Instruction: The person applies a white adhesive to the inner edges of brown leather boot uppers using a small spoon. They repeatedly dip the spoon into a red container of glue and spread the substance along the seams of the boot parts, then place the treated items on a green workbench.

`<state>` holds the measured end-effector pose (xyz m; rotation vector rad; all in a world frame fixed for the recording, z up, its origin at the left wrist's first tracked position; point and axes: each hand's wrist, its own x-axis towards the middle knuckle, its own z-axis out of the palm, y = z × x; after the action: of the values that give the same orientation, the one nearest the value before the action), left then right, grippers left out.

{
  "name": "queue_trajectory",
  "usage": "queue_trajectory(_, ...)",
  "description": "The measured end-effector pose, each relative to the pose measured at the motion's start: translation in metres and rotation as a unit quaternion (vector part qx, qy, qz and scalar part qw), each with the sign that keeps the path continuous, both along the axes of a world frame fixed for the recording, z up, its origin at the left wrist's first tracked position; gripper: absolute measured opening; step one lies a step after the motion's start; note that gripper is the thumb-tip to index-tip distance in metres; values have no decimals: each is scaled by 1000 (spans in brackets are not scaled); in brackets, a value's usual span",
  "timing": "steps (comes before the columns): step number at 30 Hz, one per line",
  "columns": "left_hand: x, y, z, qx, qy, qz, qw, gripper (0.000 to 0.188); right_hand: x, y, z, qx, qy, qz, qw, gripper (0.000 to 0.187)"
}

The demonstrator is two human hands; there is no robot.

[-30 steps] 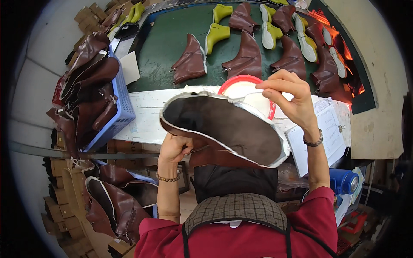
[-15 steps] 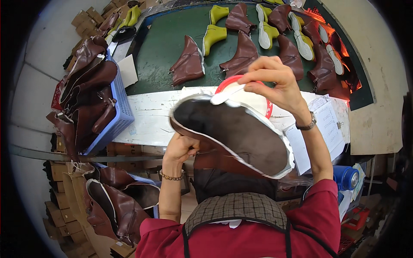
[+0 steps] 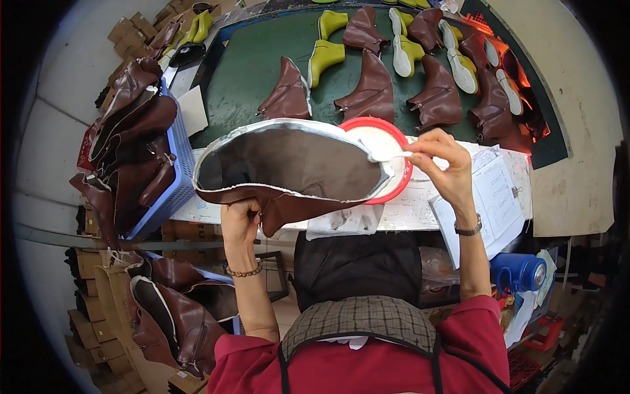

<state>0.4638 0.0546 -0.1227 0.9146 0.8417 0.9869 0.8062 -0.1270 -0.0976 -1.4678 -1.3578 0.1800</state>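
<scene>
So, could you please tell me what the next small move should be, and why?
Perhaps draw the white applicator along the pale edge of the brown boot upper: the right hand has its tip at that edge's right end, near the red-rimmed tub, and the left hand holds the upper.

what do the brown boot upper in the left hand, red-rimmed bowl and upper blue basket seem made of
Brown boot upper: probably leather or imitation leather, its outside smooth with a soft sheen and bending in folds.
Red-rimmed bowl: likely plastic, given its smooth, evenly coloured rim.
Upper blue basket: apparently moulded plastic, fairly matte, with regular holes through its wall.
</scene>
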Motion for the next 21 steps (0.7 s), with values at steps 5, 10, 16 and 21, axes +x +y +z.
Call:
queue_trajectory(5, 3, -4, 3, -29, 16, -55, 998, 17, 3, -9, 5, 4, 26, -2, 1000, 15)
queue_trajectory(10, 21, -25, 1, -106, -43, -36, 993, 17, 2, 21, 22, 11, -91, 54, 994, 14)
queue_trajectory(16, 30, -39, -3, -156, -54, -87, 982, 17, -8, 47, 34, 33, -84, 96, 991, 16)
queue_trajectory(21, 25, -33, -4, -147, -53, -67, 985, 17, -8, 50, 40, 58, -113, 81, 989, 17)
